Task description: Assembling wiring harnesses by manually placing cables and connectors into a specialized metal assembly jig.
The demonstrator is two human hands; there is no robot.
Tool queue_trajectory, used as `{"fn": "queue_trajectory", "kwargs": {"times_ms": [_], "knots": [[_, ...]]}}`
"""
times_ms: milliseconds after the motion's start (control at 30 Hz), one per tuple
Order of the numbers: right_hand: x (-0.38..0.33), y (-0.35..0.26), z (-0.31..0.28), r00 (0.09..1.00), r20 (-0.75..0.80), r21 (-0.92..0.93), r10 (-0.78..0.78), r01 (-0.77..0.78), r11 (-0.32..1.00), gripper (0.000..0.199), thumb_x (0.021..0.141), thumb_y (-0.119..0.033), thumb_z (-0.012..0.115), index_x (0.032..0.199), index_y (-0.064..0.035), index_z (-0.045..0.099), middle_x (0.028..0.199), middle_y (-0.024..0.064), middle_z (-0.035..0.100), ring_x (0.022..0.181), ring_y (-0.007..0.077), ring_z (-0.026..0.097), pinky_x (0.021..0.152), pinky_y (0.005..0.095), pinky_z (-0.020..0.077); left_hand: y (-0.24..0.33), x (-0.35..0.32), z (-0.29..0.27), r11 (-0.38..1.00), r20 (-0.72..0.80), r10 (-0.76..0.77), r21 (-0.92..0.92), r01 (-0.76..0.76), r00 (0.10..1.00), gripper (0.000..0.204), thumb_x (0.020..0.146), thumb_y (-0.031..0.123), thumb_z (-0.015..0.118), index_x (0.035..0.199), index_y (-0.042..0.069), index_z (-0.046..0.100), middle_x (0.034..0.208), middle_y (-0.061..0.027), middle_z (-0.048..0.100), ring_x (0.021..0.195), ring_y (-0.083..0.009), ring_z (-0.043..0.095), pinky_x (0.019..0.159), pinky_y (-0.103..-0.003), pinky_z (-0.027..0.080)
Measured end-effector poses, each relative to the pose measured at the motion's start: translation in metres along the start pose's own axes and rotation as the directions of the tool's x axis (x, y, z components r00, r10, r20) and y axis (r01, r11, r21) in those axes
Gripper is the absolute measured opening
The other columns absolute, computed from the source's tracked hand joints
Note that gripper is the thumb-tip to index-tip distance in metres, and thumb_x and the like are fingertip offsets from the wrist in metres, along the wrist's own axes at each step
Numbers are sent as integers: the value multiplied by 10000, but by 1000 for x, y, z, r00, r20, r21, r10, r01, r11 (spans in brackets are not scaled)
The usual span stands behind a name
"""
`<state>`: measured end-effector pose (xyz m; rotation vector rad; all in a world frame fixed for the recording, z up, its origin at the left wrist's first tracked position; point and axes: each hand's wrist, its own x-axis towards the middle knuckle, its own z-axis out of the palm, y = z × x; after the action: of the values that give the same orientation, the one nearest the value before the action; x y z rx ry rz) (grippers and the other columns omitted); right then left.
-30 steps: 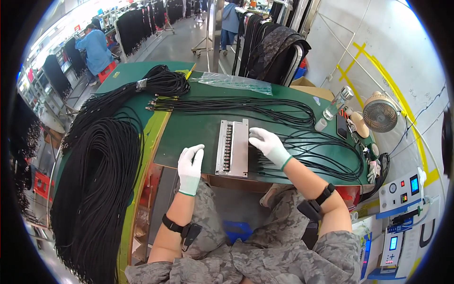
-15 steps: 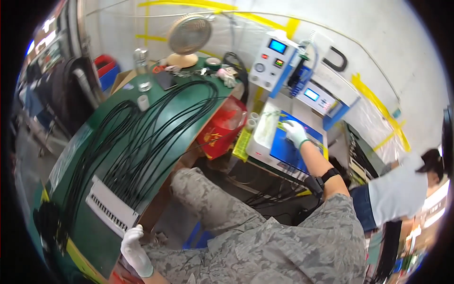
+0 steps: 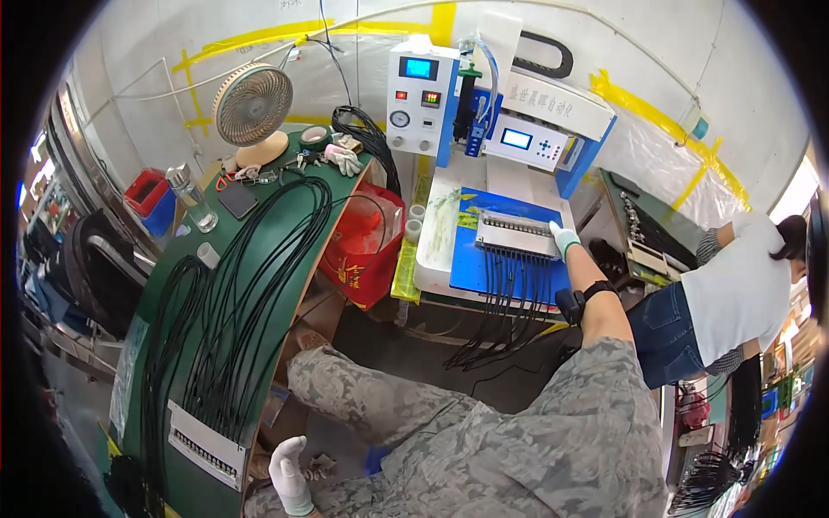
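A white slotted cable holder (image 3: pixel 518 235) lies on the blue plate (image 3: pixel 466 259) of a benchtop machine, with a row of small metal ends along it and black cables (image 3: pixel 509 281) hanging off the front. My white-gloved right hand (image 3: pixel 565 238) is closed at its right end; some fingers are hidden. Low over my lap, my gloved left hand (image 3: pixel 290 477) is open and holds nothing, fingers raised. Just left of it, a second white slotted holder (image 3: pixel 205 442) sits on the green table (image 3: pixel 298 250), its black cables (image 3: pixel 233 337) running back across the top.
The machine's control box (image 3: pixel 421 99) and head (image 3: pixel 477 121) stand behind the plate. A fan (image 3: pixel 253 104), bottle (image 3: pixel 194 203), phone (image 3: pixel 237 201) and tape roll (image 3: pixel 314 135) occupy the far table. A red bag (image 3: pixel 363 259) hangs between the stations. A person (image 3: pixel 730 298) works at right.
My view has shifted. My right hand has moved from over the middle of the blue plate to the holder's right end, baring the holder. My left hand has moved away from the table's holder.
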<state>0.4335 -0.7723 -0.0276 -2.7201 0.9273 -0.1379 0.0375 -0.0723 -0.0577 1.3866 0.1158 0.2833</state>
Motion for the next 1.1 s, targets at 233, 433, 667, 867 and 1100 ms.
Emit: {"fn": "queue_trajectory", "kwargs": {"times_ms": [233, 433, 667, 867, 1100], "knots": [[-79, -50, -45, 991, -118, 607, -60, 120, 786, 665, 897, -579, 557, 1136, 35, 647, 1057, 192, 676, 969, 273, 626, 908, 344, 447, 12, 11, 26, 995, 76, -102, 5, 102, 992, 580, 951, 457, 580, 1163, -82, 578, 1176, -185, 629, 1095, -276, 616, 1005, -411, 465], [-188, -161, -100, 715, -320, 586, -621, 665, 464, 294, 907, -307, 623, 893, -14, 644, 780, 101, 611, 741, 181, 572, 700, 334, 479, 42, 36, 55, 994, 95, -106, 48, 102, 990, 650, 915, 391, 646, 1327, -81, 473, 1315, -205, 550, 1230, -295, 531, 1080, -414, 390], [-365, -316, -82, 158, 20, 907, -987, 414, 84, 257, 891, -287, 649, 892, -31, 673, 792, 81, 640, 710, 166, 591, 693, 323, 483, 63, 52, 84, 923, 114, -163, -334, 192, 980, 725, 854, 144, 703, 1452, -27, 332, 1440, -119, 453, 1318, -242, 452, 1054, -374, 401], [-502, -443, -41, -326, 252, 869, -911, 491, 65, 361, 899, -368, 632, 1023, -30, 652, 914, 110, 669, 852, 208, 635, 796, 327, 495, 82, -16, 10, 945, -363, 0, -306, -119, 932, 528, 866, 9, 638, 1360, -27, 456, 1310, -97, 565, 1200, -213, 552, 932, -334, 497], [-670, -554, 62, -762, 177, 501, -623, 614, -610, 662, 859, -584, 564, 1272, -67, 577, 1213, 179, 627, 1109, 336, 590, 946, 455, 456, 63, -31, -28, 919, -531, -181, -390, -49, 828, 478, 848, -7, 645, 1309, -26, 521, 1228, -93, 615, 1138, -206, 585, 960, -342, 476]]}}
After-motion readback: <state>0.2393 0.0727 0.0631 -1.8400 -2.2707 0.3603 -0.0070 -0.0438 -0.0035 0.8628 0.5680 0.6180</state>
